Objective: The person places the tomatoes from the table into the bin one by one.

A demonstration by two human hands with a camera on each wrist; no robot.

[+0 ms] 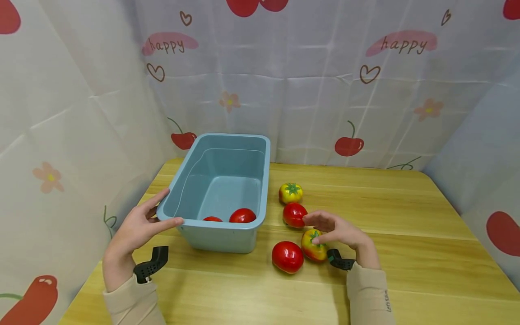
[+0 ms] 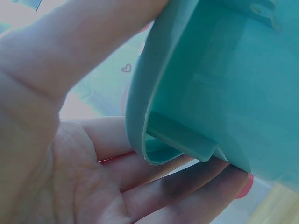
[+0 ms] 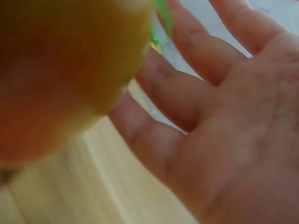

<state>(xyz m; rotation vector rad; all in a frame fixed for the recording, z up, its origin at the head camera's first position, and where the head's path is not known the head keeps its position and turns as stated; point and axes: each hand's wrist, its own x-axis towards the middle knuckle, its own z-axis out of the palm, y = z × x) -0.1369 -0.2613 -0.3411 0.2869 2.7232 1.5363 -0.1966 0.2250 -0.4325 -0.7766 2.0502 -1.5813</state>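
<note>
Wood-grain tabletop (image 1: 406,257) is bordered at back and sides by pale curtain (image 1: 308,104); cherries (image 1: 349,146), hearts (image 1: 369,74), flowers (image 1: 429,109), "happy" lettering (image 1: 404,44) are printed on it.

"happy" is being displayed twice on the far curtain (image 1: 284,99), across left (image 1: 172,42) and right pink smears (image 1: 402,42); small lettering (image 1: 387,301), not surely legible, is being borne by the right sleeve (image 1: 367,293).

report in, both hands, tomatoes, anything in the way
Left hand around near-left corner of blue bin. Right hand at nearer yellow-red tomato. One red tomato close beside it, another just beyond; may crowd reach.
</note>
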